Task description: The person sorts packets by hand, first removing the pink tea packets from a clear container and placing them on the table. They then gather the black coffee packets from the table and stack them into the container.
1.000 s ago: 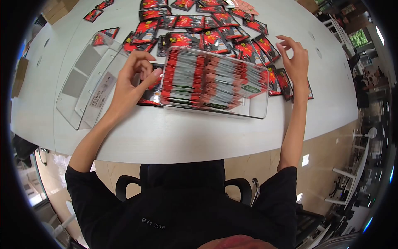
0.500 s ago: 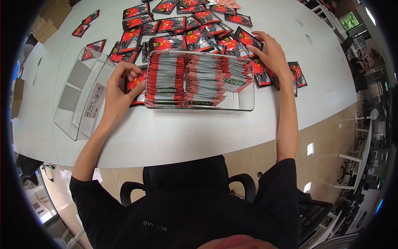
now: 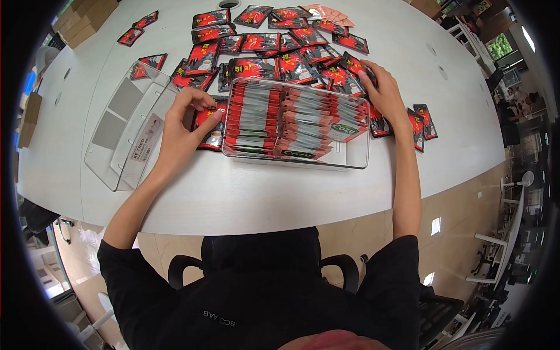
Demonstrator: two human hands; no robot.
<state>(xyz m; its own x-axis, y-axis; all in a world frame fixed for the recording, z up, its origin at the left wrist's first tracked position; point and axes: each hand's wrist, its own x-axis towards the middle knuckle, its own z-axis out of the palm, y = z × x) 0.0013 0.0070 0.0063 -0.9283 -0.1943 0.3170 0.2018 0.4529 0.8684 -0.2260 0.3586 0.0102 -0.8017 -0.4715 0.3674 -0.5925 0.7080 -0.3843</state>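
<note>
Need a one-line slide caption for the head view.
Head view: clear bin of sachets between left hand and right hand, red-black packets strewn on the white table.

2 o'clock: window [image 3: 500, 45], greenery outside | 3 o'clock: glossy beige tile floor [image 3: 452, 197] | 4 o'clock: white-legged desk [image 3: 490, 238] | 6 o'clock: black armchair [image 3: 350, 271] | centre to 12 o'clock: white table [image 3: 280, 204]

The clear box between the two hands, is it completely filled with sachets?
No, the sachets leave a bare space in the near right corner of the clear box.
</note>
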